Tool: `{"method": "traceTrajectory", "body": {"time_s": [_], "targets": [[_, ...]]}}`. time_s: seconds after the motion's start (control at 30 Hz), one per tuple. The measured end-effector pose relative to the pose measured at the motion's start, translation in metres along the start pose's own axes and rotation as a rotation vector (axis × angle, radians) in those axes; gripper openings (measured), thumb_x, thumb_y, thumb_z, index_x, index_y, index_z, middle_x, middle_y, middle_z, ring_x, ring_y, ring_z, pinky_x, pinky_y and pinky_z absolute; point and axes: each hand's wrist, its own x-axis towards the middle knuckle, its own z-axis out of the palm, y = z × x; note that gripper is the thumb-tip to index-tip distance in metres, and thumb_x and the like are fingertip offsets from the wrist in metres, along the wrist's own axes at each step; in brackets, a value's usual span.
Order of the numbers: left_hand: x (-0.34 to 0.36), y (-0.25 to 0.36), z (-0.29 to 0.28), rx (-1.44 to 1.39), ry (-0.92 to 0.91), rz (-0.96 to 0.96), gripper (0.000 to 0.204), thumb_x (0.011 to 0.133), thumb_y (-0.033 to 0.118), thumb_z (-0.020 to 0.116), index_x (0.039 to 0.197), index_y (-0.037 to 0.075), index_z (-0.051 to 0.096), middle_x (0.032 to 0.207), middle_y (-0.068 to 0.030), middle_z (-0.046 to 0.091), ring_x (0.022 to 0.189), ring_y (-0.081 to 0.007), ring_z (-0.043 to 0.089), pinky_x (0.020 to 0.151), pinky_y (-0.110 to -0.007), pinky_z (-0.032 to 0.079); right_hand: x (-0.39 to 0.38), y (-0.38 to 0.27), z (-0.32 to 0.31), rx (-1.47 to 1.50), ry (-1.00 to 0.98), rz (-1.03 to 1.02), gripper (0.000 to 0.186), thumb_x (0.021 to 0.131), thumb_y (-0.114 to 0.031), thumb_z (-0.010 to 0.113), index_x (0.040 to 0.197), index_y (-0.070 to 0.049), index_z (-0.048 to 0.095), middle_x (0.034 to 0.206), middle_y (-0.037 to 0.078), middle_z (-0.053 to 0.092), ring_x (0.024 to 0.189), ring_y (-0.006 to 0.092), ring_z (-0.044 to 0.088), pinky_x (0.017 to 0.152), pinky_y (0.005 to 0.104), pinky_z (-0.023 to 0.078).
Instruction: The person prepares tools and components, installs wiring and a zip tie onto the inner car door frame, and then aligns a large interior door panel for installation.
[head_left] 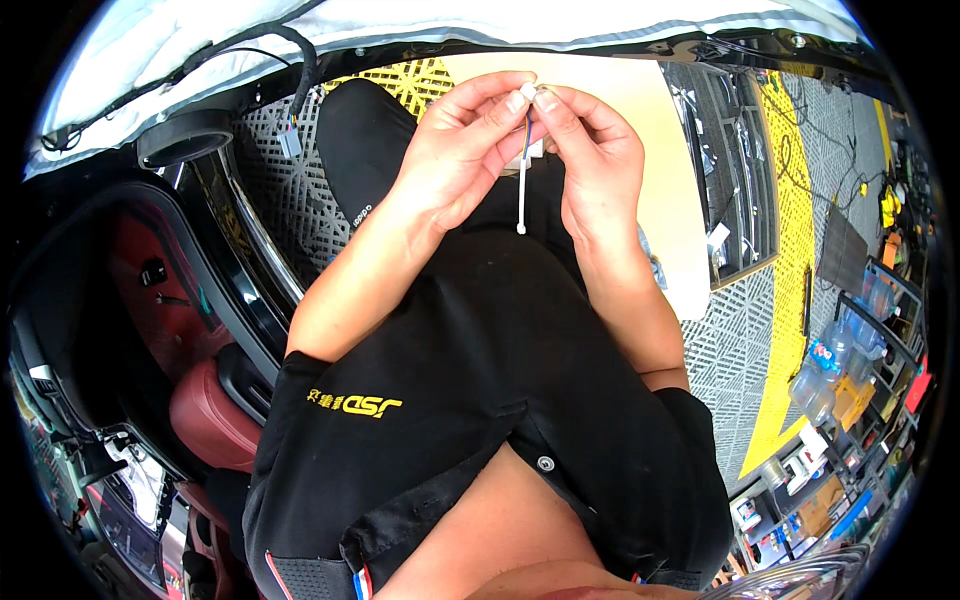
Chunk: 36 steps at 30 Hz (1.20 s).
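Straight ahead, my left hand (470, 140) and my right hand (598, 145) meet at the fingertips. Thumbs and forefingers of both pinch a small white plastic connector (528, 90), partly covered by the fingers. From it a thin dark blue and yellowish wire (527, 130) runs downward. Below the hands hangs a narrow white strip (522, 195) with a small knob at its lower end; how it joins the wire is hard to make out. Behind the right fingers a small white block (535, 150) shows in part.
A grey plug (290, 143) dangles on a black harness to the left, near a round black ring (184, 138). A car's open doorway with a red seat (215, 408) lies left. Beyond my hands is a beige board (640, 110); a cluttered shelf with bottles (835, 350) stands right.
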Motion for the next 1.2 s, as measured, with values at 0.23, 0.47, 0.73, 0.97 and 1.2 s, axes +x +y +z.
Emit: {"method": "traceTrajectory", "body": {"time_s": [0.23, 0.47, 0.73, 0.97, 1.2], "targets": [[0.001, -0.005, -0.002, 0.025, -0.014, 0.043, 0.023, 0.103, 0.008, 0.062, 0.125, 0.003, 0.066, 0.12, -0.0091, 0.068, 0.115, -0.0202, 0.065, 0.106, -0.037, 0.054, 0.0, -0.001, 0.001, -0.014, 0.033, -0.02, 0.017, 0.092, 0.0, 0.074, 0.108, 0.005, 0.074, 0.096, 0.006, 0.074, 0.086, 0.0093, 0.066, 0.079, 0.0217, 0.053], [-0.003, -0.002, -0.002, 0.062, -0.043, 0.079, 0.023, 0.103, 0.007, 0.062, 0.125, 0.002, 0.065, 0.12, -0.0088, 0.068, 0.115, -0.0203, 0.064, 0.107, -0.039, 0.053, -0.001, -0.004, 0.003, -0.001, 0.02, -0.015, 0.015, 0.089, 0.0, 0.076, 0.104, 0.004, 0.073, 0.09, 0.003, 0.07, 0.081, 0.0051, 0.061, 0.07, 0.0186, 0.049], [0.0, 0.005, -0.008, 0.152, -0.147, 0.16, 0.024, 0.1, 0.003, 0.065, 0.124, -0.002, 0.065, 0.118, -0.0127, 0.069, 0.111, -0.0201, 0.069, 0.102, -0.036, 0.057, 0.0, -0.014, 0.0, 0.175, -0.074, 0.075, 0.014, 0.088, 0.002, 0.077, 0.101, -0.001, 0.07, 0.088, 0.0, 0.069, 0.08, 0.0043, 0.061, 0.067, 0.018, 0.047], [-0.001, 0.012, -0.002, 0.333, -0.118, 0.195, 0.023, 0.1, 0.003, 0.064, 0.122, -0.005, 0.064, 0.115, -0.012, 0.07, 0.105, -0.0187, 0.07, 0.098, -0.034, 0.059, 0.002, -0.011, -0.006, 0.059, -0.095, -0.046, 0.019, 0.089, 0.002, 0.077, 0.105, -0.002, 0.069, 0.093, 0.001, 0.069, 0.081, 0.0052, 0.062, 0.071, 0.0184, 0.049], [-0.004, 0.006, 0.001, 0.238, -0.053, 0.208, 0.022, 0.101, 0.005, 0.064, 0.122, -0.003, 0.065, 0.113, -0.0092, 0.071, 0.102, -0.0166, 0.07, 0.097, -0.032, 0.057, 0.001, -0.01, -0.008, -0.003, -0.15, -0.103, 0.024, 0.089, 0.001, 0.077, 0.112, -0.001, 0.07, 0.103, 0.003, 0.071, 0.088, 0.0077, 0.064, 0.078, 0.0211, 0.053]]}}
